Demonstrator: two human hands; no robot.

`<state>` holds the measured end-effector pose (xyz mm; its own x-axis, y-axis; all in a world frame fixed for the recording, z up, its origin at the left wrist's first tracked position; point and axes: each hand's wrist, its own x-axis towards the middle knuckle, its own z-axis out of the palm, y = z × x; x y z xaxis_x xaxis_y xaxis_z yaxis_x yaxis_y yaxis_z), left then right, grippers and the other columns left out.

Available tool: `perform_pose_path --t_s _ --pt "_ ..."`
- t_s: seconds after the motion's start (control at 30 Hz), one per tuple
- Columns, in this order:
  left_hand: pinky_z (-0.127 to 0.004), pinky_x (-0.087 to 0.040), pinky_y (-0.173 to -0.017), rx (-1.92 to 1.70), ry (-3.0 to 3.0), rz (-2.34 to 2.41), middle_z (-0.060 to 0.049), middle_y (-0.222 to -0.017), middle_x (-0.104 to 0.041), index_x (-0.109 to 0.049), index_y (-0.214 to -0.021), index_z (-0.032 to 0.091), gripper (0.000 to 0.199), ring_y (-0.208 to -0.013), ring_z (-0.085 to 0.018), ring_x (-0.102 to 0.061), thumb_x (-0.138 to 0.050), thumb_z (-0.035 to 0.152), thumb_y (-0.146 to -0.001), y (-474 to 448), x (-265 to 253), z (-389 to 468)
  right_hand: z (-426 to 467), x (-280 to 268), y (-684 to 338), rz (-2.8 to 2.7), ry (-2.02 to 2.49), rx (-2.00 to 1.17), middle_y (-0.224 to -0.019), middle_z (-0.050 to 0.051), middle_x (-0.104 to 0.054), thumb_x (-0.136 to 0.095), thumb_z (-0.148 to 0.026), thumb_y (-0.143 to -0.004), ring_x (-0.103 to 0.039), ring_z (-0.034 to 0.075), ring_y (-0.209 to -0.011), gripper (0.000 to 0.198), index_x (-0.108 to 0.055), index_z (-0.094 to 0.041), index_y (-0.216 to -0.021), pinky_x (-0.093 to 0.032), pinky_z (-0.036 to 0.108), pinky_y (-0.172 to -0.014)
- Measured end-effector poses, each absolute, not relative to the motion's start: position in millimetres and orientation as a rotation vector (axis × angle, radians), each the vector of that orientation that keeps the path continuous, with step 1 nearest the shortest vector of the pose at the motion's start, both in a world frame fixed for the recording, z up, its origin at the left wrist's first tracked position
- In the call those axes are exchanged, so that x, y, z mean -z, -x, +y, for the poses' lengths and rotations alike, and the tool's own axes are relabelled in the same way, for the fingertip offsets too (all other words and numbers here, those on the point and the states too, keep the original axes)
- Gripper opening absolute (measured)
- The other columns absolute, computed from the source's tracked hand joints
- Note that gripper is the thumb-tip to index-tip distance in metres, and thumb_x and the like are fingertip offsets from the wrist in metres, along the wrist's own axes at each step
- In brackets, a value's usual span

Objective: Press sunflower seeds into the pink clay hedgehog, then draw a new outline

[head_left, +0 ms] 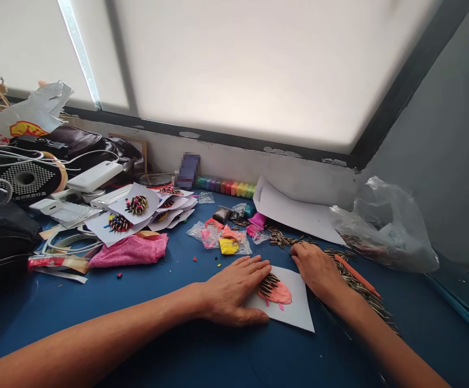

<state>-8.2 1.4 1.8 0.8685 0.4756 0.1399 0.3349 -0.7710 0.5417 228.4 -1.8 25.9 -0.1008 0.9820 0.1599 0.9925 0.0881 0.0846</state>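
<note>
My left hand [238, 293] lies flat, fingers stretched out, over the left part of a white paper sheet [301, 315]. On that sheet is a flattened salmon-pink clay shape [281, 293] with small pink clay feet below it. Striped sunflower seeds [268, 284] stick up in rows from its left part, partly hidden by my left hand. Right of the paper, my right hand [317, 269] reaches into a pile of loose sunflower seeds [359, 288] with its fingers bent together. Its fingertips are partly hidden, so what they pinch does not show.
An orange clay tool [357, 275] lies on the seed pile. Opened clay packets [229, 246] sit beyond the paper. A plastic bag [387, 231] stands at right. Finished seed-and-clay sheets [137, 206], a pink cloth [131, 250] and cables crowd the left.
</note>
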Motion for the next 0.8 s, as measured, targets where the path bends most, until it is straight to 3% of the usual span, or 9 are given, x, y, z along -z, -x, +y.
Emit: perform_pose_path --t_s 0.27,0.47,0.67,0.8 --pt "-0.049 -0.018 -0.117 -0.387 -2.513 0.582 -0.017 -0.153 -0.032 -0.029 -0.149 0.014 0.089 -0.143 -0.034 -0.023 -0.065 0.053 -0.078 7.7 -2.2 3.1 -13.5 -20.6 -244.1 -2.206 2.015 0.238 -0.091 0.006 -0.070 -0.050 -0.012 -0.090 -0.065 0.022 -0.088 0.021 -0.069 -0.019 -0.094 -0.045 0.030 -0.073" --pt "-0.047 -0.018 -0.117 -0.372 -2.492 0.615 -0.016 -0.153 -0.032 -0.028 -0.150 0.014 0.089 -0.144 -0.033 -0.023 -0.066 0.051 -0.078 7.9 -6.5 1.5 -14.9 -27.8 -250.7 -2.036 2.028 0.267 -0.096 0.013 -0.068 -0.040 -0.008 -0.090 -0.064 0.026 -0.091 0.031 -0.070 -0.014 -0.097 -0.046 0.035 -0.075" --pt "-0.046 -0.019 -0.117 -0.345 -2.502 0.644 -0.017 -0.152 -0.033 -0.029 -0.149 0.010 0.088 -0.143 -0.033 -0.024 -0.064 0.051 -0.080 7.3 -8.0 -0.8 -19.5 -38.6 -243.2 -1.922 1.990 0.089 -0.094 0.005 -0.073 -0.046 -0.016 -0.088 -0.067 0.018 -0.086 0.025 -0.070 -0.020 -0.094 -0.049 0.027 -0.075" --pt "-0.045 -0.019 -0.117 -0.343 -2.519 0.649 -0.018 -0.152 -0.033 -0.029 -0.148 0.007 0.088 -0.143 -0.034 -0.024 -0.063 0.052 -0.080 7.4 -7.1 -1.0 -22.1 -34.6 -239.0 -1.923 2.029 -0.032 -0.077 0.001 -0.073 -0.050 -0.020 -0.086 -0.067 0.017 -0.069 0.021 -0.071 -0.022 -0.088 -0.047 0.026 -0.060"
